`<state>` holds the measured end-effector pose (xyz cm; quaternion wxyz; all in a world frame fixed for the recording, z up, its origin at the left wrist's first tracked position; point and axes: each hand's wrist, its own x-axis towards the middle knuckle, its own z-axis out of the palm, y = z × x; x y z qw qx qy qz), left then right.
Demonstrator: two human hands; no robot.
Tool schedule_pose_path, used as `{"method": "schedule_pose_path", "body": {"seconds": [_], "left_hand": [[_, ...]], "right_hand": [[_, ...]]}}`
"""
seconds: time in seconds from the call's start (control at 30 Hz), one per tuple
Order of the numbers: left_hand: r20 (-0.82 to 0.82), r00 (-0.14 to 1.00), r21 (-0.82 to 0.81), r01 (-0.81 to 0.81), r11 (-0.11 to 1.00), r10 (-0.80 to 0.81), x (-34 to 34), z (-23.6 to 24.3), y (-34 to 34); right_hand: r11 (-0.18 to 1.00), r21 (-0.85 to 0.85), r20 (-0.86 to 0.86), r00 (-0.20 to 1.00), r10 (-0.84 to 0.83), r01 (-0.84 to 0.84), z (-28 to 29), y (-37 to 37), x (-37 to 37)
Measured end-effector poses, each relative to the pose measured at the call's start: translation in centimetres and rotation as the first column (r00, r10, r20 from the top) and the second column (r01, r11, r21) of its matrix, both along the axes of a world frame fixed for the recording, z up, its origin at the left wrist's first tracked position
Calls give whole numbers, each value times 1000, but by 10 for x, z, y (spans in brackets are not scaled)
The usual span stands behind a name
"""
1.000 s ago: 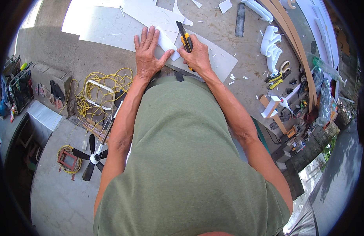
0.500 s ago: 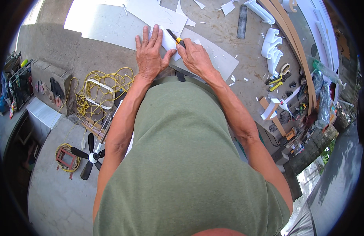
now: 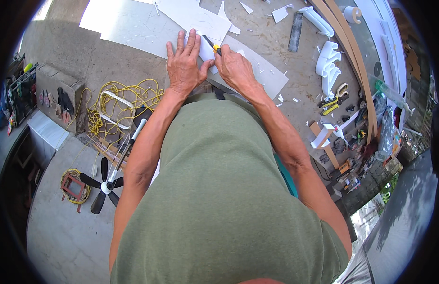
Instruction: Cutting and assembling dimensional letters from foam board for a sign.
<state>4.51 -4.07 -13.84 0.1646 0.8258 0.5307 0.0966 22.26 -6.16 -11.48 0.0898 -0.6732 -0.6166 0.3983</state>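
Both arms reach forward from either side of the torso, elbows slightly bent and forearms slanting inward until the hands nearly meet. The left hand lies palm down, back facing up, its fingers extended forward and slightly parted; the left thumb angles out toward the other hand. The left wrist looks nearly straight, in line with the left forearm. The right hand is closed — knuckles up, fingers curled under, their tips mostly hidden. Behind it, the right forearm runs back diagonally to the right elbow, set wide of the body.
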Motion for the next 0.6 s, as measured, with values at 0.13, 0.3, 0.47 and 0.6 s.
{"method": "schedule_pose_path", "body": {"seconds": [0.13,0.3,0.47,0.6], "left_hand": [[5,1000,1,-4,1000,4,0,-1,0],[-30,1000,-16,3,1000,-3,1,2,0],[-162,987,-49,4,999,-11,11,12,1],[-109,994,-58,-4,998,-2,12,6,-1]], "right_hand": [[1000,5,4,1000,3,-3,1,1,-1],[997,62,76,996,37,-41,-7,-3,-6],[995,36,139,986,89,-95,-3,-1,-10],[995,-7,121,988,98,-98,2,4,-11]]}}
